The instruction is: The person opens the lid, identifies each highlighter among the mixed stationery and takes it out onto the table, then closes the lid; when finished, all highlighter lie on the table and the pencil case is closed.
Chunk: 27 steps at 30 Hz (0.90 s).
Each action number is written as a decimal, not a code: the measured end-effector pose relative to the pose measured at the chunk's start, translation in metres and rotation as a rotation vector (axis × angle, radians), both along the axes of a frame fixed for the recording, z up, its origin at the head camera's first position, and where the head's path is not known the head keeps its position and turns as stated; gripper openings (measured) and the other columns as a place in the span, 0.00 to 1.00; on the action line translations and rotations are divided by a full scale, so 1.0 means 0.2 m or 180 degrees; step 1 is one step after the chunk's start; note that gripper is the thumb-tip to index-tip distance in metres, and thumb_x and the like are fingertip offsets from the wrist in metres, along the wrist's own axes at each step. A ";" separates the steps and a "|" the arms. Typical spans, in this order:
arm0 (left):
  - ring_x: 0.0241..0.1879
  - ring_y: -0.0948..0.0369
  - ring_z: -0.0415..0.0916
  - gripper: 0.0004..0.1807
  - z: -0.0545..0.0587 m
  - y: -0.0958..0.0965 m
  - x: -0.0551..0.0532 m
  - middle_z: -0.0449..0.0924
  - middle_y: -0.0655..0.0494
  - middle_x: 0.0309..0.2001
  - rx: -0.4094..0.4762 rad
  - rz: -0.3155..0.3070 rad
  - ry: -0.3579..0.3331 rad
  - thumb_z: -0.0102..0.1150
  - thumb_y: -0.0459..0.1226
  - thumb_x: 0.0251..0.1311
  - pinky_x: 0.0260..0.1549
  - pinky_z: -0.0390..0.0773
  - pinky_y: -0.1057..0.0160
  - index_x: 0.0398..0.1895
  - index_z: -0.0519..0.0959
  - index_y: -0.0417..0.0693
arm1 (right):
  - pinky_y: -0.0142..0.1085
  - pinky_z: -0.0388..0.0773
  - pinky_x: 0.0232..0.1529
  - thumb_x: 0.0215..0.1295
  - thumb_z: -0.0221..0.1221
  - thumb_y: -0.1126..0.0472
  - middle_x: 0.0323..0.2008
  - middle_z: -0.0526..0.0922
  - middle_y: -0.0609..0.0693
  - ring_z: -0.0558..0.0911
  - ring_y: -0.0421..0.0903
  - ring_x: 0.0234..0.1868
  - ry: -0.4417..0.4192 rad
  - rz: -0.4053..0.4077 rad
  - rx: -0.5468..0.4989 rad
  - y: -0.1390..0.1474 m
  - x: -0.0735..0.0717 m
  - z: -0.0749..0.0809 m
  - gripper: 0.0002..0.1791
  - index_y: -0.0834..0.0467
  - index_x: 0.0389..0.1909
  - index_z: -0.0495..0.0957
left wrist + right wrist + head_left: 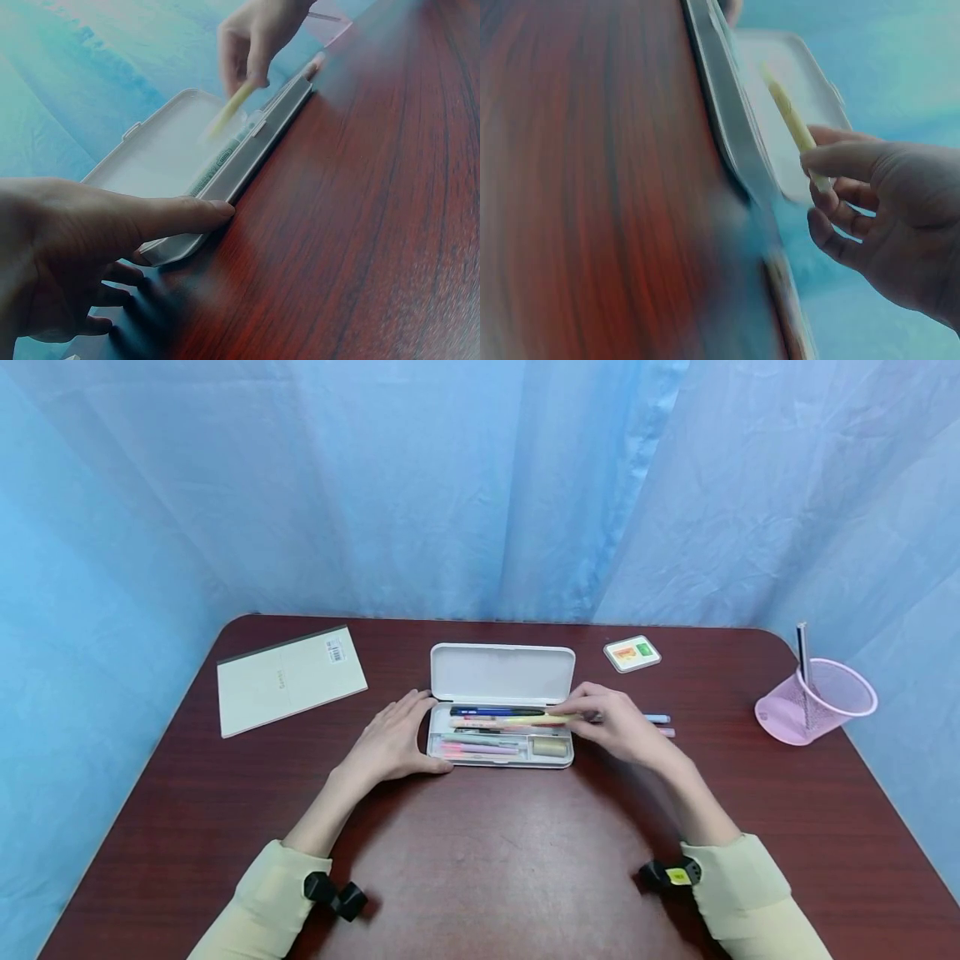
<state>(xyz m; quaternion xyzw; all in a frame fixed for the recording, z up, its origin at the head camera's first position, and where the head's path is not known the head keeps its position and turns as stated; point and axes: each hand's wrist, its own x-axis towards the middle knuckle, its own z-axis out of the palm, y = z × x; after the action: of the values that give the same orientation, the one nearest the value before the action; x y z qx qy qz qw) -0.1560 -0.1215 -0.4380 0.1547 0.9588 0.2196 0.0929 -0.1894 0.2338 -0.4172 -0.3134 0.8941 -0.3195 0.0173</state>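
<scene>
An open white pencil case (501,762) lies on the table with its lid tilted back. Inside are a dark blue pen (495,712), several pastel pens (480,748) and a beige block (550,747). My left hand (393,739) rests against the case's left end, its straight thumb along the front edge and fingers spread toward the back. Between thumb and fingers, my right hand (611,722) pinches a slim yellow pen (791,116), held over the right part of the case, pointing left. In the left wrist view the pen's far end is blurred.
Two light-coloured pens (660,718) stick out on the table beyond my right hand. Behind them lies a small white card-like case (632,653). A pink mesh pen cup (813,702) with pencils in it stands far right; a cream notebook (292,681) lies left. Blue curtains (480,485) hang behind.
</scene>
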 end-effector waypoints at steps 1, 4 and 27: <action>0.82 0.46 0.52 0.57 0.00 0.00 0.00 0.60 0.43 0.79 0.0002 -0.0004 0.0002 0.77 0.60 0.46 0.80 0.57 0.41 0.77 0.64 0.44 | 0.30 0.76 0.36 0.66 0.66 0.68 0.42 0.84 0.44 0.78 0.36 0.38 -0.0042 -0.0024 -0.0041 0.04 0.01 0.00 0.16 0.49 0.50 0.89; 0.82 0.46 0.52 0.57 0.00 0.00 0.00 0.60 0.42 0.79 0.0008 -0.0010 0.0014 0.77 0.60 0.46 0.79 0.57 0.41 0.76 0.64 0.44 | 0.27 0.76 0.36 0.65 0.67 0.68 0.42 0.84 0.43 0.78 0.34 0.38 -0.0113 -0.0109 -0.0123 0.17 0.01 0.01 0.16 0.48 0.50 0.89; 0.82 0.46 0.52 0.57 0.00 0.00 0.00 0.59 0.44 0.80 0.0006 0.0002 -0.0022 0.77 0.60 0.46 0.79 0.57 0.41 0.77 0.64 0.45 | 0.26 0.74 0.35 0.60 0.70 0.71 0.35 0.85 0.45 0.78 0.36 0.36 -0.0297 -0.0276 -0.0212 0.69 0.06 0.01 0.15 0.51 0.44 0.90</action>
<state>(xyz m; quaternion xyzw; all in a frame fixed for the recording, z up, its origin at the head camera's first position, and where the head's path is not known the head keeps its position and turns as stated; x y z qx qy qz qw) -0.1565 -0.1211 -0.4385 0.1538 0.9583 0.2211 0.0959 -0.1766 0.3716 -0.4159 -0.2595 0.8939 -0.3639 0.0347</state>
